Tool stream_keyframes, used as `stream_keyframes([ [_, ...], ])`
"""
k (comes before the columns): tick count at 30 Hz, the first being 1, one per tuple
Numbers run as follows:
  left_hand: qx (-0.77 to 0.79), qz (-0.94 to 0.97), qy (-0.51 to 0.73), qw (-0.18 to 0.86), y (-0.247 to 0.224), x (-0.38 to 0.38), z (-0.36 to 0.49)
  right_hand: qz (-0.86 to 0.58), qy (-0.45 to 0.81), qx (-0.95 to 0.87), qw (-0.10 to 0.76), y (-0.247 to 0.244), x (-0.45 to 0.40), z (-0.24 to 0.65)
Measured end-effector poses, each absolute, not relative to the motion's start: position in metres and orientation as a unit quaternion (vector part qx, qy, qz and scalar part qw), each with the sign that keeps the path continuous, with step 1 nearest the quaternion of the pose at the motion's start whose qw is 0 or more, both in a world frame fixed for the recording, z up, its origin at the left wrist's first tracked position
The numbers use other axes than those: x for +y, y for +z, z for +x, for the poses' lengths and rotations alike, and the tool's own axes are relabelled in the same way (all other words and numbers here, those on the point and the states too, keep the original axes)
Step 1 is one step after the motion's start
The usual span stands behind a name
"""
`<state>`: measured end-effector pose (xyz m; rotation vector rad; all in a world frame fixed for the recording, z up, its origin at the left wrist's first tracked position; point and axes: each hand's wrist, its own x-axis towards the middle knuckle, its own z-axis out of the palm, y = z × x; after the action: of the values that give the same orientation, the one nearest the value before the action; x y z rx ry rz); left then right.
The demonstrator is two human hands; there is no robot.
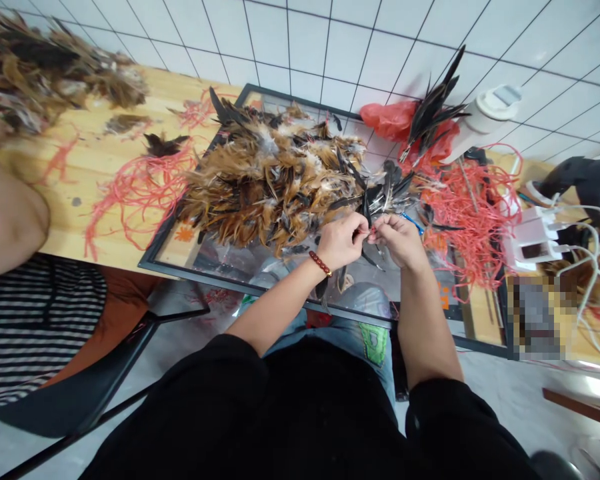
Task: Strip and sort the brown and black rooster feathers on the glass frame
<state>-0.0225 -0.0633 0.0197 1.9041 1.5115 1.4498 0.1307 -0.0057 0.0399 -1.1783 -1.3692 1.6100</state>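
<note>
My left hand (341, 239), with a red bead bracelet on the wrist, is closed in a pinch on dark feathers (367, 207). Close beside it on the right, my right hand (396, 237) pinches a small piece of pink string (373, 231) at the base of these feathers. Both hands are over the black-framed glass panel (220, 272). A large heap of brown feathers (275, 180) lies behind and to the left of them. Loose dark feathers (393, 183) lie just beyond my fingertips.
Tangled pink string (473, 213) lies at the right, more string (147, 187) at the left. A red plastic bag (387, 120), a white bottle (485, 117) and white chargers (534, 233) stand behind and right. A person in stripes (40, 320) sits at the left by another feather pile (55, 70).
</note>
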Motion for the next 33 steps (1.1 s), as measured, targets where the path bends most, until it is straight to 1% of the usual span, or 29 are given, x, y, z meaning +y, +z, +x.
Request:
stream_keyframes([
  [4,0.487,0.704,0.5,0.13,0.023,-0.061,-0.026,-0.451,0.615,-0.53,0.371,0.037,-0.005,0.133],
  [9,0.46,0.706,0.515,0.158,0.024,-0.06,-0.027,-0.444,0.621,-0.526,0.375,0.037,-0.005,0.135],
  [13,0.48,0.635,0.56,0.232,0.027,-0.059,-0.029,-0.431,0.608,-0.525,0.41,0.037,-0.002,0.139],
  [16,0.488,0.6,0.537,0.336,0.026,-0.055,-0.032,-0.415,0.586,-0.535,0.445,0.034,0.001,0.142],
  [18,0.488,0.555,0.518,0.431,0.025,-0.051,-0.034,-0.417,0.537,-0.563,0.471,0.029,0.003,0.143],
  [19,0.487,0.517,0.513,0.483,0.026,-0.05,-0.035,-0.424,0.486,-0.588,0.488,0.027,0.004,0.143],
  [21,0.48,0.427,0.505,0.576,0.028,-0.049,-0.035,-0.442,0.333,-0.657,0.512,0.024,0.004,0.143],
  [23,0.465,0.358,0.49,0.645,0.032,-0.049,-0.036,-0.447,0.162,-0.725,0.498,0.021,0.003,0.143],
  [25,0.445,0.321,0.477,0.687,0.036,-0.05,-0.038,-0.437,0.049,-0.779,0.447,0.019,0.002,0.141],
  [27,0.424,0.304,0.458,0.72,0.038,-0.049,-0.041,-0.431,0.001,-0.806,0.407,0.016,0.001,0.14],
  [28,0.413,0.294,0.452,0.734,0.038,-0.049,-0.043,-0.435,-0.007,-0.807,0.399,0.014,0.001,0.14],
  [30,0.386,0.269,0.456,0.756,0.038,-0.048,-0.046,-0.458,-0.002,-0.788,0.412,0.012,0.001,0.139],
  [33,0.348,0.242,0.499,0.756,0.037,-0.046,-0.049,-0.496,0.07,-0.737,0.454,0.012,0.003,0.139],
])
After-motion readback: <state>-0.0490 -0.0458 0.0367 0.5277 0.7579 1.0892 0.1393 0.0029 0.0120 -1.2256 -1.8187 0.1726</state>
